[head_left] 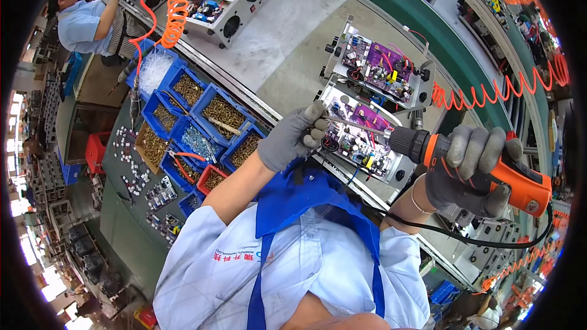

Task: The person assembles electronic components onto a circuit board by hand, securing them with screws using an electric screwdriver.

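In a grey glove, my right hand [455, 180] grips an orange and black corded electric screwdriver [518, 182]. Its long thin bit [361, 125] points left across an open metal chassis [391, 174] with purple and white circuit boards. My left hand [287, 140], also gloved, is closed in a pinch at the bit's tip, by the chassis's left end. Whatever lies between those fingertips is too small to make out. Just beyond stands a second chassis [425, 88] with a purple board [385, 58] and loose red wires.
Blue bins [211, 95] of brass-coloured screws and other small parts stand on the left, beside a green mat [131, 223] with small boards. Orange coiled hoses [174, 18] hang at upper left and right. A co-worker [85, 24] stands at far left. The black cord [465, 239] loops below my right hand.
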Demonstrator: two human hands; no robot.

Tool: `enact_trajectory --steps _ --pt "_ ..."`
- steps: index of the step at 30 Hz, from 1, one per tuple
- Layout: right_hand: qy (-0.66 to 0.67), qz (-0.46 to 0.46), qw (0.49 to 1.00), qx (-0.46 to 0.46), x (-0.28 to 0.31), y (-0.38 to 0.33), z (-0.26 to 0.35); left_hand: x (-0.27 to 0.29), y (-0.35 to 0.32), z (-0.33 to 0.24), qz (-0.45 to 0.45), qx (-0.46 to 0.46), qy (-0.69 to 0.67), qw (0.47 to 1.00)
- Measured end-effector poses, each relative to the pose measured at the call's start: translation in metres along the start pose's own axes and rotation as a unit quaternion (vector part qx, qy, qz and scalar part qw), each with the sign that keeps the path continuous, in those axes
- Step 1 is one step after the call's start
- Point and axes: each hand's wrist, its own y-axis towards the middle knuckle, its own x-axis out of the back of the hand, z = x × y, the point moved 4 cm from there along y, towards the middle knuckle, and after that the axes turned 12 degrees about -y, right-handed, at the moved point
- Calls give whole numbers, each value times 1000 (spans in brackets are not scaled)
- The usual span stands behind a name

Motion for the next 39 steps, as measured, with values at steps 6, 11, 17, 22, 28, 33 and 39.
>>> enact_trajectory --steps 6,11,17,22,28,33,39 --pt "-257 -111 958 -60 -3 4 -44 -2 -9 -5 -69 5 -62 996" --pt "-273 -116 940 -171 -1 -3 -90 21 -36 -24 -58 -147 40 987" --pt "-258 -91 940 -202 1 -4 -110 53 -54 -32 -107 -155 -15 982" --pt "-270 -48 939 -209 -5 -2 -115 55 -49 -27 -114 -139 6 984" --pt "-289 -16 907 -305 -21 7 -135 25 -43 -26 -133 -132 -11 982" --pt "-315 25 905 -284 -33 19 -147 37 -43 -28 -100 -113 45 988" --pt "-267 119 902 -317 -23 33 -152 33 -40 -19 -92 -100 49 990"
